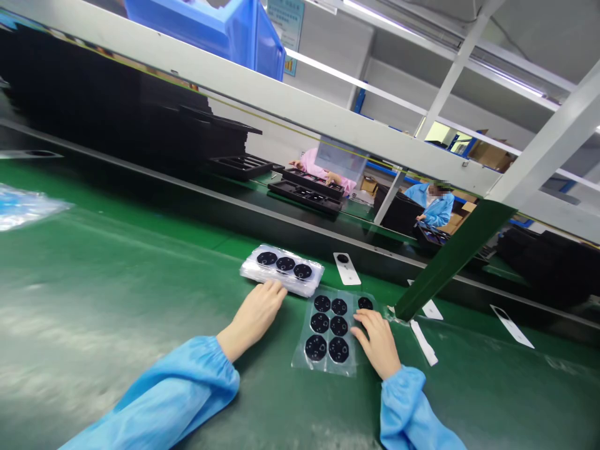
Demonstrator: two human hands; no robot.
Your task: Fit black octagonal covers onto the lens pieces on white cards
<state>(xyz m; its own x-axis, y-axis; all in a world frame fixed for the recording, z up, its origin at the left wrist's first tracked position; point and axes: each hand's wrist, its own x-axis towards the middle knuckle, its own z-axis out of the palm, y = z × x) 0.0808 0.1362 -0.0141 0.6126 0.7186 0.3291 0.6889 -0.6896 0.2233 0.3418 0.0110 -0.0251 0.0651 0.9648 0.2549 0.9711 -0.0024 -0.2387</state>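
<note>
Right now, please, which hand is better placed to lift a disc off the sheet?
Probably the right hand: it rests on the sheet beside the discs; the left hand touches the tray stack.

Bright, even light from fluorescent tubes point(375, 17) overhead; the tubes themselves blow out white. The green bench point(117, 300) shows broad pale glare streaks at the left. Shadows are faint and soft, seen only under the left hand point(255, 315) and right hand point(377, 344). The clear sheet point(328, 362) and the clear pack point(281, 272) glint. Wide-lens stretch: the white rail point(281, 94) runs tilted, the edges are smeared, the plastic bag point(23, 206) at far left is blurred, and the background is soft.
</note>
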